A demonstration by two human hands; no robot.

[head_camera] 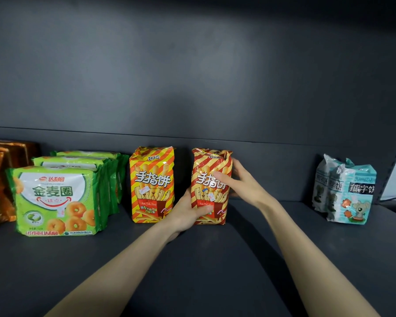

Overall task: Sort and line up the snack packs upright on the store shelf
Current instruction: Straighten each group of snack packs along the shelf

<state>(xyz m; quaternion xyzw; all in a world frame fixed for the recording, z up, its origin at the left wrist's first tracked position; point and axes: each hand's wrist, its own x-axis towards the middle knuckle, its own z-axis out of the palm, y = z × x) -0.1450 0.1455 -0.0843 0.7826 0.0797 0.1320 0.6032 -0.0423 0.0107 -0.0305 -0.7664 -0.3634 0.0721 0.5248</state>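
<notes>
Shelf [215, 266]: dark grey board of a store rack, with a matching back panel [192, 76] rising behind it; it carries every pack in view.
Red-striped finger-biscuit pack [207, 195]: upright near the middle of the shelf, front face towards the camera, top seam crumpled. Its bottom edge lies level with that of its left neighbour, but I cannot tell whether it bears on the board.
Left hand [188, 213]: grips the red-striped finger-biscuit pack at its lower left corner, thumb laid across the lower front, fingers hidden behind.
Right hand [242, 184]: grips the same pack at its upper right edge, thumb pressed on the printed characters, fingers curled round the side towards the back.
Orange-striped finger-biscuit pack [151, 185]: upright just left of the red-striped finger-biscuit pack, with a narrow gap between them, facing front.
Green ring-biscuit packs [55, 202]: further left of the red-striped finger-biscuit pack, beyond the orange one. Several stand one behind another in a file, and the front one shows its full face.
Brown foil packs [0, 179]: farthest left of the red-striped finger-biscuit pack, cut by the frame edge, print unreadable.
Teal bear-biscuit packs [345, 191]: well apart to the right of the red-striped finger-biscuit pack, a few upright and overlapping, tops crumpled.
</notes>
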